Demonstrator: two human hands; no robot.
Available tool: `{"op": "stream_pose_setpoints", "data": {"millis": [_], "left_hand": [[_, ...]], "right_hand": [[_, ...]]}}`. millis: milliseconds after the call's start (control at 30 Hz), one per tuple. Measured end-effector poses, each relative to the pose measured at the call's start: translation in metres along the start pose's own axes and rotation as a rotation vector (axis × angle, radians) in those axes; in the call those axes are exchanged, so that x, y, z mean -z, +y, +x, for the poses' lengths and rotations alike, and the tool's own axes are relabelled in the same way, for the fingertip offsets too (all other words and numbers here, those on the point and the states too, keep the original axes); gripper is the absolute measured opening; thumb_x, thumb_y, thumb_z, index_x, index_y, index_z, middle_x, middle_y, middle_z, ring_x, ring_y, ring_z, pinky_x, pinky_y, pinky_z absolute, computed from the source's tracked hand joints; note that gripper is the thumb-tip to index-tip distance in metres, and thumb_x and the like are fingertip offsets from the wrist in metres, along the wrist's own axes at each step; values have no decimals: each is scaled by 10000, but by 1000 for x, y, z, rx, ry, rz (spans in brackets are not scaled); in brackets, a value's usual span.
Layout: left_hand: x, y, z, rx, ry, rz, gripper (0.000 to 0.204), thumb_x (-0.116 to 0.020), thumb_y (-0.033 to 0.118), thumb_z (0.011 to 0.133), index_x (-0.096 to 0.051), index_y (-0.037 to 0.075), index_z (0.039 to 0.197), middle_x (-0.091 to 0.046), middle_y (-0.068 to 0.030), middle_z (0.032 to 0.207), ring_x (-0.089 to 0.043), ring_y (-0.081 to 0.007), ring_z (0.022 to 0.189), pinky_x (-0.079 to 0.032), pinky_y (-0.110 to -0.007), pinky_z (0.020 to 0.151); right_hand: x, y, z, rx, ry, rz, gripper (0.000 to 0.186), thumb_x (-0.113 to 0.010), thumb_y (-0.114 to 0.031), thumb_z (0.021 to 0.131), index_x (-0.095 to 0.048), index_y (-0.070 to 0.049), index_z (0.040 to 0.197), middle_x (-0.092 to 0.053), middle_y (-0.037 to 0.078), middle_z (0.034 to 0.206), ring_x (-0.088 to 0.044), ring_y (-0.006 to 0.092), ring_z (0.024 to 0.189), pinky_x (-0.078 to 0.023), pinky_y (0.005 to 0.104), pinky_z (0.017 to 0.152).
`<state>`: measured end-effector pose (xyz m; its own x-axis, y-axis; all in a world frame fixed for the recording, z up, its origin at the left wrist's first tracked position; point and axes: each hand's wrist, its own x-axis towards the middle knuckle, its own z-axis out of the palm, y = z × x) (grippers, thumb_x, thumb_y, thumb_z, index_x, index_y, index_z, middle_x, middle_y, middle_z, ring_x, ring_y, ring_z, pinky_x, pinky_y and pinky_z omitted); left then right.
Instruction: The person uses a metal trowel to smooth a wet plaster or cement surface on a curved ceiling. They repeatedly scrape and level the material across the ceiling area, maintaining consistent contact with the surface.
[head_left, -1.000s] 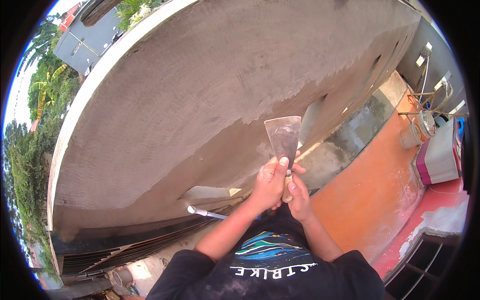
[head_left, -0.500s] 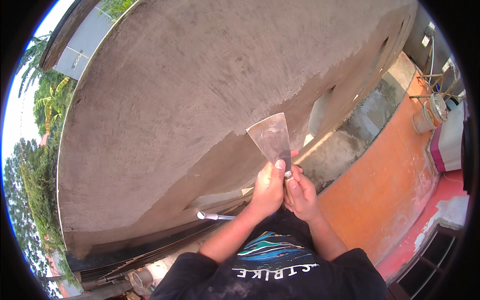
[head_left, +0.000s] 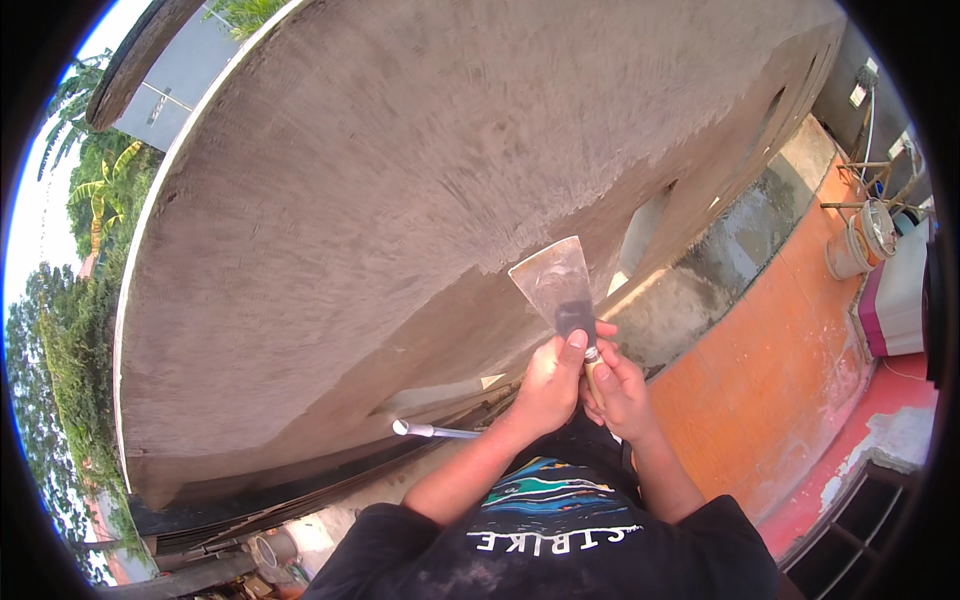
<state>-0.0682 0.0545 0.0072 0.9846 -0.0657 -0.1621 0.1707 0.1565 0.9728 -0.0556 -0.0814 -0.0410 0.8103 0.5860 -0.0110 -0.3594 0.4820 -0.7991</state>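
Observation:
A wide metal scraper [head_left: 551, 277] with a pale wooden handle is upright in front of me, its blade tilted a little to the left. My left hand [head_left: 550, 385] is closed on it, thumb lying at the dark base of the blade. My right hand [head_left: 622, 395] grips the handle just below, close beside the left one. Beyond the blade spreads the grey plastered wall [head_left: 400, 170], with a darker band along its lower part. A grey pipe-like bar with a white end [head_left: 430, 430] lies left of my wrists, near the wall's foot.
At the right, an orange floor [head_left: 750, 370] runs beside a wet concrete strip [head_left: 740, 240]. Buckets [head_left: 850, 250], a rusty metal frame [head_left: 860, 205] and a white-and-magenta box [head_left: 895, 295] stand at the far right. Greenery [head_left: 70, 370] shows at the left, a barred window [head_left: 840, 530] at the lower right.
The scraper's blade has tipped further left than a second ago, and both hands have shifted slightly down and to the right in view, still gripping it. The view has turned slightly.

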Motion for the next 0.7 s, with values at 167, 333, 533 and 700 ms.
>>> {"op": "stream_pose_setpoints", "data": {"millis": [167,333,533,700], "left_hand": [[4,-14,7,-54,56,-25,539,-280,409,1073,-583,-36,1079,-634,-102,994,-600,-195,1020,-474,-347,915],[-3,-14,16,-106,70,-50,532,-280,419,1074,-566,-30,1068,-611,-90,900,-595,-214,1000,-474,-371,909],[4,23,22,-573,286,-41,528,-299,431,1073,-538,-22,946,-524,-79,744,-563,-261,920,-461,-387,854],[2,32,-2,-259,118,-14,467,-307,366,1074,-530,-44,1103,-609,-113,887,-604,-245,1008,-498,-371,874]], "right_hand": [[10,6,10,-9,51,-109,272,-480,-235,1041,-540,0,1164,-468,-21,660,-419,45,518,-331,204,476],[9,-1,20,37,31,-150,223,-510,-237,1032,-538,-16,1031,-506,-3,732,-441,50,567,-342,209,507],[-22,-11,62,423,-127,-364,242,-531,-266,1025,-517,-32,965,-530,11,788,-526,78,612,-425,217,535],[-20,-32,26,59,-141,-32,261,-529,-282,1020,-505,-26,1065,-543,29,822,-506,64,574,-438,198,496]]}}
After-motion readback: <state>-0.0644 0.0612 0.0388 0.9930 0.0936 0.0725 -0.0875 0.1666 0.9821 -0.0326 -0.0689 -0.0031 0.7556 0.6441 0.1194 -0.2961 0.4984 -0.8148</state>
